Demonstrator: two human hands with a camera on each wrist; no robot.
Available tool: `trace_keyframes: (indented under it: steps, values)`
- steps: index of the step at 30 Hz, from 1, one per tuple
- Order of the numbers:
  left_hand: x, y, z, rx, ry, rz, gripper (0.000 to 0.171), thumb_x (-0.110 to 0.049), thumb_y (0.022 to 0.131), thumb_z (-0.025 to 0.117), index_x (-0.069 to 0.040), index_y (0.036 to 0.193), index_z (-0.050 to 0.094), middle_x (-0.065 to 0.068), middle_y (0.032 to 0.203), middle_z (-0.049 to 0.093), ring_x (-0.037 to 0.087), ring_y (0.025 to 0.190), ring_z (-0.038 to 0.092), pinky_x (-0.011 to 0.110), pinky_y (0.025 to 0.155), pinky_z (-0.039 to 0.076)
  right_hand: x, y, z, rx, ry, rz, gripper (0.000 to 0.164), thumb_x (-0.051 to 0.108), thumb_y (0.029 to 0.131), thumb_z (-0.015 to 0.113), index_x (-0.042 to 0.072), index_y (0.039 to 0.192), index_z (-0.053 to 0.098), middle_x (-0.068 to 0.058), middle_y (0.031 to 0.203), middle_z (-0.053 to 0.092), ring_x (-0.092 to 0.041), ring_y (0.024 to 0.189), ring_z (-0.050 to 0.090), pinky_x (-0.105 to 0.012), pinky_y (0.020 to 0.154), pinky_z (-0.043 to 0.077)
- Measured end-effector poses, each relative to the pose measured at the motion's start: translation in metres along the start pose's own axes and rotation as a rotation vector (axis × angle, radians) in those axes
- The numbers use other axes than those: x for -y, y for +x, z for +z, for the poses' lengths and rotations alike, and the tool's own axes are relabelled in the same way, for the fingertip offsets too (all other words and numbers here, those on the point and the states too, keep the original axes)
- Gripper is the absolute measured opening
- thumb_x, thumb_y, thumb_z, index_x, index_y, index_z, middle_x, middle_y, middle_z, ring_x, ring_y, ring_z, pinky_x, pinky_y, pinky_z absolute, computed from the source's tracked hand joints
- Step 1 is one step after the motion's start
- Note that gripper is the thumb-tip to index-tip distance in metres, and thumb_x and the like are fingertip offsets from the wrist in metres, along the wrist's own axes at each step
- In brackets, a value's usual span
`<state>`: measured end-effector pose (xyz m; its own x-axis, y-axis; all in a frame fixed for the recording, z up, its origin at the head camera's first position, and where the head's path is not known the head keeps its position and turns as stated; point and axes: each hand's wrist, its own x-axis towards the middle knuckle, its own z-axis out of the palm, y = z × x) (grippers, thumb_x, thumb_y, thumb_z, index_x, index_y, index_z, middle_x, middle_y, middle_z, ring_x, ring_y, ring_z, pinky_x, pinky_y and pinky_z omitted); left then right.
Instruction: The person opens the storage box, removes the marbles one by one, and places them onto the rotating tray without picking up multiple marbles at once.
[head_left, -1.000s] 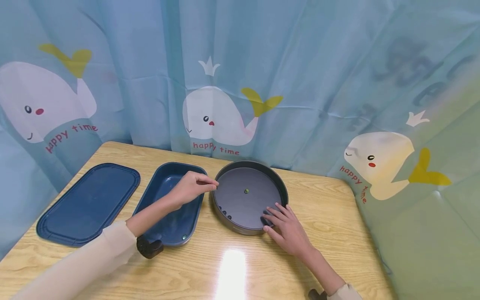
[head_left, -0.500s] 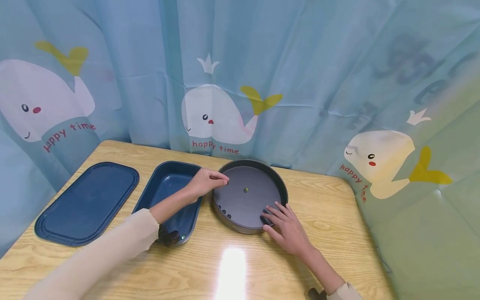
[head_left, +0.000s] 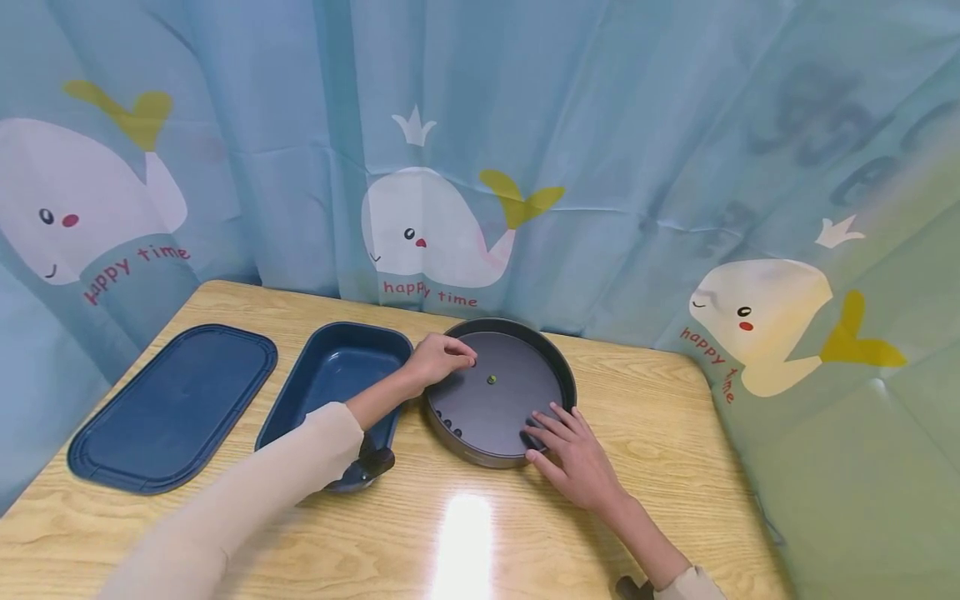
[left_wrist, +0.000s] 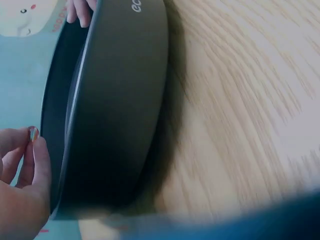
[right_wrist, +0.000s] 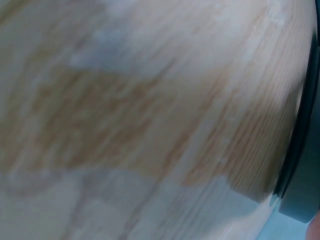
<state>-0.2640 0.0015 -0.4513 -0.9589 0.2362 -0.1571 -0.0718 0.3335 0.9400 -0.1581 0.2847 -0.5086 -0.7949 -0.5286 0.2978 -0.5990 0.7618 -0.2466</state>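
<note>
My left hand [head_left: 437,360] reaches over the left side of a round dark grey pan [head_left: 480,454]. Between thumb and fingertips it pinches a small glass marble [left_wrist: 34,134], clear with an orange streak in the left wrist view. Inside the pan, a green marble [head_left: 492,379] lies near the middle. Several dark marbles [head_left: 457,432] rest along the pan's lower left wall. My right hand [head_left: 573,458] lies at the pan's lower right rim, fingers extended over its edge. Only a sliver of that hand shows in the right wrist view.
Left of the pan stands a deep blue rectangular container [head_left: 330,375], partly covered by my left forearm. Farther left lies its flat blue lid [head_left: 176,408]. All sit on a wooden table [head_left: 645,400], with a whale-print curtain [head_left: 622,167] behind.
My left hand, pinching the marble, has moved right from the blue container's edge to above the pan. My right hand and the marbles in the pan stay put.
</note>
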Motion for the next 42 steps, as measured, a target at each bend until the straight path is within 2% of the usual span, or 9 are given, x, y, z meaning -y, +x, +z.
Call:
trace_keyframes:
  steps: [11,18,24,32,42]
  values:
    - [0.003,0.015,0.013,-0.015,0.12,0.036,0.014,-0.007,0.094,0.069,0.001,0.102,0.076,0.007,0.1,0.071,0.019,0.091,0.068,0.031,0.078,0.054,0.0,0.0,-0.001,0.008,0.003,0.002,0.037,0.041,0.098,0.061,0.016,0.124,0.072,-0.005,0.139,0.059,-0.032,0.14,0.04,-0.056,0.115,0.02]
    - [0.008,0.023,0.021,-0.037,0.221,0.073,0.013,-0.007,0.093,0.068,-0.001,0.098,0.078,0.006,0.098,0.072,0.019,0.089,0.065,0.031,0.077,0.052,0.0,0.0,-0.001,0.011,0.006,0.003,0.037,0.041,0.098,0.061,0.017,0.124,0.072,-0.005,0.139,0.059,-0.032,0.14,0.04,-0.056,0.114,0.02]
    - [0.006,0.024,0.027,-0.052,0.298,0.077,0.011,-0.01,0.093,0.069,-0.005,0.093,0.079,0.003,0.091,0.073,0.019,0.085,0.064,0.033,0.074,0.051,0.0,-0.001,0.0,0.008,0.001,0.002,0.038,0.042,0.098,0.06,0.017,0.124,0.072,-0.005,0.139,0.059,-0.031,0.14,0.039,-0.056,0.114,0.021]
    - [0.009,0.029,0.032,-0.069,0.362,0.075,0.011,-0.01,0.092,0.07,-0.008,0.087,0.079,0.001,0.086,0.073,0.019,0.084,0.065,0.033,0.076,0.052,-0.001,-0.001,0.002,0.008,0.001,0.006,0.038,0.043,0.099,0.06,0.017,0.124,0.072,-0.004,0.14,0.058,-0.031,0.141,0.038,-0.054,0.116,0.019]
    - [0.012,0.035,0.037,-0.064,0.41,0.085,0.012,-0.012,0.094,0.069,-0.008,0.089,0.08,0.0,0.087,0.074,0.018,0.083,0.064,0.033,0.075,0.052,-0.001,0.0,-0.001,0.016,-0.002,0.006,0.038,0.042,0.099,0.059,0.017,0.124,0.072,-0.004,0.14,0.058,-0.031,0.14,0.039,-0.054,0.115,0.019]
